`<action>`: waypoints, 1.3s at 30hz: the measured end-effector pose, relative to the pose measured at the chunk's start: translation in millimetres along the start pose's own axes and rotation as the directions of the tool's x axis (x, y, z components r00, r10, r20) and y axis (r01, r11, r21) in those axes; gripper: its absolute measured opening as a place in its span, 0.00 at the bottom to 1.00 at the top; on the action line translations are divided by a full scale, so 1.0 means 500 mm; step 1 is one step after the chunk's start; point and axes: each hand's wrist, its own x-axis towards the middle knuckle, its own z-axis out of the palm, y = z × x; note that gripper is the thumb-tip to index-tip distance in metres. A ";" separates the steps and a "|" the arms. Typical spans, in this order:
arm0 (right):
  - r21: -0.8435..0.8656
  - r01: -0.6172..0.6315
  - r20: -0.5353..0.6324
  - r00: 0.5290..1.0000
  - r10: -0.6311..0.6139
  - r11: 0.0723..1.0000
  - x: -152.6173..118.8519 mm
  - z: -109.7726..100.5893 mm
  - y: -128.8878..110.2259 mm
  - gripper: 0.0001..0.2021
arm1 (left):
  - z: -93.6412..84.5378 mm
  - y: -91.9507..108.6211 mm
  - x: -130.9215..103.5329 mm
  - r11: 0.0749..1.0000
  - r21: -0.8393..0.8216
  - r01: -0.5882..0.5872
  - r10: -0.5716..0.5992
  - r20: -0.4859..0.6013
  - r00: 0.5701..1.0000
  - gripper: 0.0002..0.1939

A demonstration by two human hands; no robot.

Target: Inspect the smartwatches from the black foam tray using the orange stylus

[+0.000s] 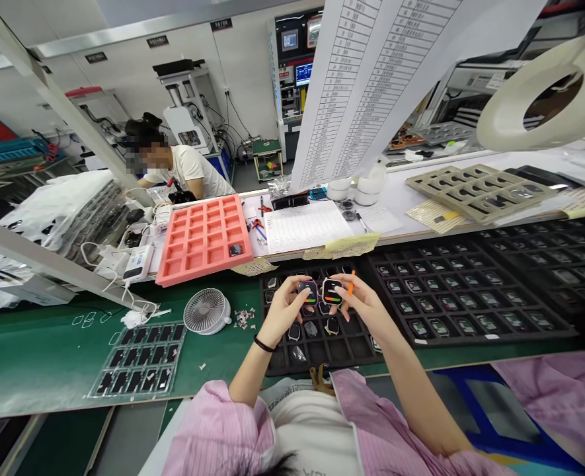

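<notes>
My left hand (285, 309) is closed on a smartwatch (309, 288) without a strap, its dark screen lit with coloured marks and its thumb side resting against the glass. Beside it, my right hand (365, 303) grips a second smartwatch (330, 291) with a pale case and a lit screen. A slim orange stick (351, 283) sticks up from the right hand; its lower end is hidden by the fingers. Both watches are side by side above a black foam tray (342, 330), where several more watch bodies lie in pockets.
Right of my hands lie larger black trays (451, 304) full of watches. A small grey fan (207, 311) and a clear tray (141, 360) of black parts are on the left. A pink tray (203, 238) rests on the shelf edge. Hanging paper sheets (366, 79) and a co-worker (193, 168) are beyond.
</notes>
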 end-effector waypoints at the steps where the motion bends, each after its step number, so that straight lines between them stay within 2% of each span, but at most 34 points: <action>1: -0.004 0.000 -0.002 1.000 0.000 1.000 0.000 0.001 -0.001 0.18 | 0.000 0.001 -0.001 1.000 0.002 0.001 -0.001 -0.001 1.000 0.21; 8: -0.010 0.028 -0.017 0.999 -0.029 1.000 0.001 0.001 0.004 0.18 | -0.002 0.004 -0.004 0.999 -0.043 0.028 -0.028 -0.007 1.000 0.21; 13: -0.008 0.024 0.009 1.000 -0.024 1.000 -0.007 0.001 -0.007 0.17 | -0.005 0.012 -0.010 0.997 -0.074 0.018 -0.016 0.030 0.999 0.22; 16: 0.002 0.024 0.041 0.999 -0.024 1.000 -0.019 0.002 -0.026 0.21 | -0.016 0.028 -0.022 0.985 -0.171 -0.002 0.028 0.149 0.988 0.28; 18: 0.029 0.030 0.065 0.997 -0.032 0.999 -0.030 0.001 -0.039 0.24 | -0.027 0.034 -0.035 0.959 -0.282 0.031 0.047 0.268 0.962 0.33; 20: 0.082 0.040 0.086 0.995 -0.047 0.996 -0.042 -0.004 -0.048 0.25 | -0.039 0.027 -0.050 0.910 -0.405 0.093 0.065 0.360 0.931 0.36; 22: 0.166 0.049 0.105 0.992 -0.067 0.985 -0.052 -0.013 -0.049 0.26 | -0.048 0.007 -0.064 0.843 -0.523 0.126 0.101 0.384 0.918 0.39; 25: 0.325 0.102 0.088 0.987 -0.138 0.940 -0.058 -0.028 -0.042 0.31 | -0.053 -0.021 -0.075 0.747 -0.659 0.087 0.191 0.338 0.921 0.40; 27: 0.366 0.137 0.060 0.984 -0.170 0.920 -0.058 -0.032 -0.040 0.33 | -0.049 -0.020 -0.075 0.747 -0.661 0.067 0.201 0.321 0.926 0.39; 30: 0.254 0.109 0.067 0.989 -0.130 0.961 -0.053 -0.024 -0.049 0.31 | -0.034 0.015 -0.065 0.857 -0.513 0.044 0.126 0.293 0.948 0.40; 33: 0.097 0.100 0.058 0.993 -0.106 0.990 -0.047 -0.009 -0.062 0.25 | -0.016 0.049 -0.049 0.945 -0.324 -0.053 0.105 0.146 0.984 0.34; 35: 0.023 0.117 0.053 0.992 -0.118 0.993 -0.040 -0.001 -0.062 0.23 | -0.007 0.052 -0.037 0.968 -0.229 -0.103 0.120 0.060 0.991 0.30; 39: -0.056 0.122 0.077 0.990 -0.117 0.991 -0.027 0.002 -0.043 0.23 | -0.001 0.030 -0.019 0.982 -0.138 -0.126 0.126 -0.011 0.992 0.27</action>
